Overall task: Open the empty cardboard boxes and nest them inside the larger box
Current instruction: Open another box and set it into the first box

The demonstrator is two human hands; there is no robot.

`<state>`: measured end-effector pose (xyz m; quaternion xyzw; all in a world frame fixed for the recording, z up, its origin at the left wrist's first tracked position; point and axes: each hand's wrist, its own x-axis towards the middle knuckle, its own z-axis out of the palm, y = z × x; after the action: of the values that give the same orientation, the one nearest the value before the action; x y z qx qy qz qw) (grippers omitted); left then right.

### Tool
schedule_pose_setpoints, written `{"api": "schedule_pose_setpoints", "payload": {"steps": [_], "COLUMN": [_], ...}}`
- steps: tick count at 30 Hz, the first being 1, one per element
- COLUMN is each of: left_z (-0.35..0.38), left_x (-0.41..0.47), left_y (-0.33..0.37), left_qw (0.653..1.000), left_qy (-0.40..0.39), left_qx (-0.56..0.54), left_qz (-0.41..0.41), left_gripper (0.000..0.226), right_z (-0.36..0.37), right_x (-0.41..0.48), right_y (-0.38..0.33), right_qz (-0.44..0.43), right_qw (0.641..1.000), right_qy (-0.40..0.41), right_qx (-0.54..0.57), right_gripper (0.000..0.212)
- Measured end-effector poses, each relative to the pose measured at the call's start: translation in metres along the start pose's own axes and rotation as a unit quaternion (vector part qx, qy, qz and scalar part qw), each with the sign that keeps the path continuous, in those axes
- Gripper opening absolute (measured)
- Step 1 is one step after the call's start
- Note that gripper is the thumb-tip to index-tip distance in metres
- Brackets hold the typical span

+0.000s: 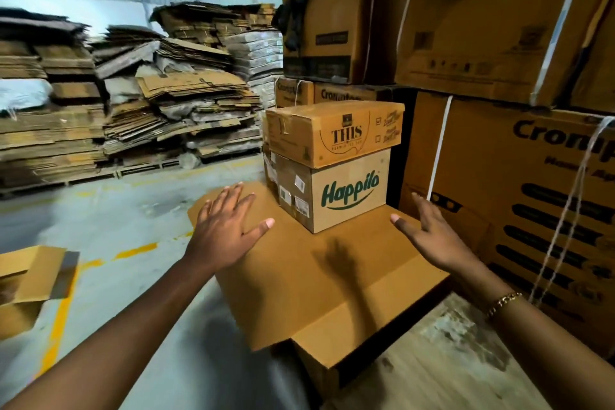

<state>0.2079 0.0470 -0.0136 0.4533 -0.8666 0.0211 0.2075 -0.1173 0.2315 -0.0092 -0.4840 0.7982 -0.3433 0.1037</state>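
Head view: the THIS box point(332, 133) sits on the Happilo box point(336, 193), both stacked on the flat flaps of the big box point(332, 280), probably parked there within reach. The left hand point(229, 226), fingers spread straight, lies on the left flap. The right hand point(429, 233), equally open, is over the right flap, contact unclear. Neither grips anything. The Happilo box stands between the hands, just beyond the fingertips. An opened box point(30, 283) lies far left.

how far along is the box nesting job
Barely begun. Nothing looks nested: the closed brown Happilo cardboard box and the flat THIS carton on it sit atop the large plain cardboard box, flaps down. The left hand and right hand are open, holding nothing, near its top. Opening and nesting remain.
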Motion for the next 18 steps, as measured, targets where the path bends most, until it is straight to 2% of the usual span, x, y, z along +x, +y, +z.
{"api": "schedule_pose_setpoints", "payload": {"steps": [7,11,15,18], "left_z": [0.010,0.029,0.060,0.082], "left_x": [0.103,0.170,0.247,0.312], "left_y": [-0.026,-0.042,-0.064,-0.091], "left_qw": [1.000,0.998,0.996,0.988], "left_qy": [-0.007,-0.013,-0.020,-0.031], "left_qx": [-0.013,-0.049,-0.090,-0.148], "left_qz": [-0.012,-0.024,-0.018,-0.024], "left_gripper": [0.102,0.094,0.077,0.078], "right_z": [0.033,0.048,0.068,0.086], "right_x": [0.110,0.164,0.219,0.263], "right_y": [-0.044,-0.062,-0.070,-0.079], "right_qz": [-0.022,-0.018,0.005,0.053], "right_qw": [1.000,1.000,0.999,0.993], "right_qy": [-0.020,-0.004,0.017,0.040], "right_qx": [0.006,0.019,0.032,0.095], "right_gripper": [0.080,0.080,0.084,0.090]}}
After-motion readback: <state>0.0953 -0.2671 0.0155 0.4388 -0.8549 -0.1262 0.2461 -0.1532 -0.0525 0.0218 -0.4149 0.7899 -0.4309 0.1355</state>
